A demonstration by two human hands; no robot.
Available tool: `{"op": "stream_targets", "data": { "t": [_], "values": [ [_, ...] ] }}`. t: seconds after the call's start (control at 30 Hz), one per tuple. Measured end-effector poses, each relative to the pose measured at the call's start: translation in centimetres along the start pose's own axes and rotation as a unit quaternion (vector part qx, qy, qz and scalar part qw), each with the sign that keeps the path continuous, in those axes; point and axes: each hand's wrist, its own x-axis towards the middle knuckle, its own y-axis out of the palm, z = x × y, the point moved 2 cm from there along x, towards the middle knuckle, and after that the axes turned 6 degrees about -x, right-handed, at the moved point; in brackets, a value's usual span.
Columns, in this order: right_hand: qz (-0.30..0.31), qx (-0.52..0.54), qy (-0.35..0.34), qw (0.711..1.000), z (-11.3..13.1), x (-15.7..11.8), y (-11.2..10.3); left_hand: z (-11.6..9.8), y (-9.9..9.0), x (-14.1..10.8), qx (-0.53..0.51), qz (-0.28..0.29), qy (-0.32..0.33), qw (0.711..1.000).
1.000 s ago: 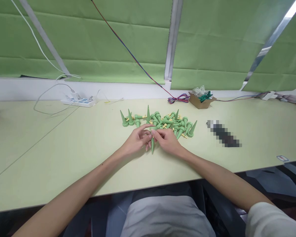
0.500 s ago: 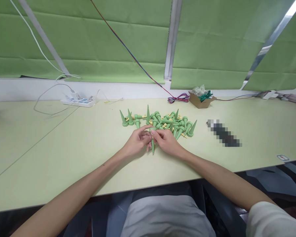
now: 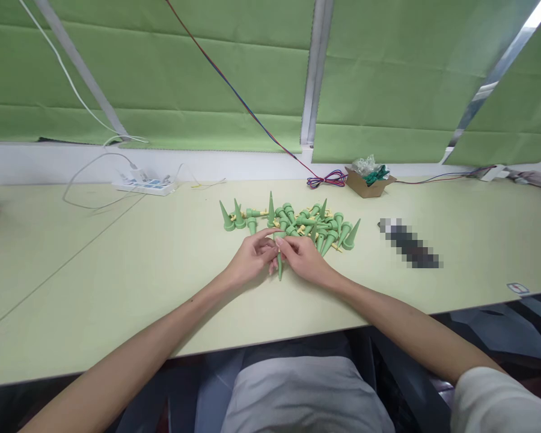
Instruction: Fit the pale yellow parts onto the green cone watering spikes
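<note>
One green spike (image 3: 280, 270) sits between my two hands, its tapered tip pointing back toward me, just in front of the heap; I can't tell whether it touches the desk (image 3: 117, 288). My left hand (image 3: 249, 257) is partly curled around its wide end, index finger stretched across the top. My right hand (image 3: 307, 255) is closed in a pinch at the same end, though the fingers hide what exactly it grips.

I read the step as fine two-handed work on that wide end; the next move, I'd judge, calls for the left to steady the spike while the right fingertips work with care.

Beyond lie more green spikes (image 3: 330, 240), some upright, many on their sides, with yellow pieces (image 3: 305, 222) among them. Farther out, I can't read the sticker (image 3: 518, 288) near the desk's front edge, the blurred-out object (image 3: 410, 243) hides any marking, and I make out no brand on the cardboard box (image 3: 365, 190) or power strip (image 3: 148, 188).
</note>
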Motion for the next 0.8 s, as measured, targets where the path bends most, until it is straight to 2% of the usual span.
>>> {"op": "stream_targets", "data": {
  "t": [0.17,0.33,0.8],
  "values": [
    [-0.007,-0.024,-0.004,1.0,-0.17,0.11,-0.14,-0.19,0.01,0.02,0.009,0.002,0.001,1.0],
    [-0.044,-0.056,0.009,0.997,-0.48,0.13,-0.28,-0.16,-0.07,0.1,0.014,0.004,-0.005,1.0],
    [-0.064,-0.077,0.009,0.995,-0.49,0.19,-0.49,-0.19,-0.58,0.19,0.046,0.017,-0.005,0.999]
  ]
}}
